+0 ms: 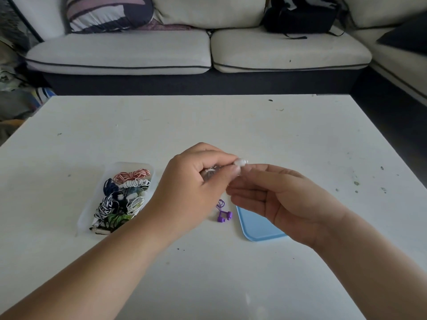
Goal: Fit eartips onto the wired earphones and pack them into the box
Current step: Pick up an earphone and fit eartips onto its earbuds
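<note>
Taking the meeting fingertips as dial centre: the left hand (196,181) is pinching a small white earpiece (241,162) between thumb and forefinger tip, with the remaining fingers curling inward over a pale translucent item that cannot be identified. The right hand (284,199) is lying at 4 o'clock with palm turned toward the left hand and fingers loosely extended; its uppermost digit is reaching to the white earpiece, and whether it is pressing cannot be told. Both hands are hovering above the white table (208,121). The purple earphones (224,215) are lying on the table at 6 o'clock, below the hands, just beside the blue lid (256,227), which is resting flat at 5 o'clock and is partly covered by the right hand. The clear box (92,211) is sitting at 8 o'clock, lid off, holding coiled earphones (124,195) in red-white, white, navy, striped and green. A pale sofa (120,51) is standing at 12 o'clock, carrying a patterned cushion (108,12) at 11 o'clock and a black backpack (300,17) at 1 o'clock.
</note>
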A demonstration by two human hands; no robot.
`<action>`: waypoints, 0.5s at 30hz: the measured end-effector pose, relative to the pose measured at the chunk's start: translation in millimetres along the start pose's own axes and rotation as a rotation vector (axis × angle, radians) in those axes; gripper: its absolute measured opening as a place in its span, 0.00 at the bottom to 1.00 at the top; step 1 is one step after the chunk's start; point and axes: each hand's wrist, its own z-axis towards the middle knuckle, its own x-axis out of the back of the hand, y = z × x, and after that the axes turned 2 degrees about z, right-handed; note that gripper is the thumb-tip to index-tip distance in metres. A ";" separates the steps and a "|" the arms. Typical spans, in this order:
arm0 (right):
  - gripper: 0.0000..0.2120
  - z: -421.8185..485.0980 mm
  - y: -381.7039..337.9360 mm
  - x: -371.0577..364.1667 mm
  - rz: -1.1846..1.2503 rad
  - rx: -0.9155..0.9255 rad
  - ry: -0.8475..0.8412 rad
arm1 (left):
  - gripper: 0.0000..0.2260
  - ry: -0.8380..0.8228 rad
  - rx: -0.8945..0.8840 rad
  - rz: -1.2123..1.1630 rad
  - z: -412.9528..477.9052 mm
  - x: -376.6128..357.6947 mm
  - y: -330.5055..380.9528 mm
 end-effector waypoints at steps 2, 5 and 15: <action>0.15 0.1 1.4 -0.6 -0.014 0.023 0.007 | 0.06 0.003 0.059 -0.054 0.8 1.4 1.3; 0.15 0.2 1.7 -1.0 -0.061 0.071 0.023 | 0.08 -0.030 0.150 -0.129 1.2 2.1 1.9; 0.13 -2.5 2.1 -3.5 -0.092 0.119 0.010 | 0.05 -0.038 0.232 -0.171 2.1 3.6 0.9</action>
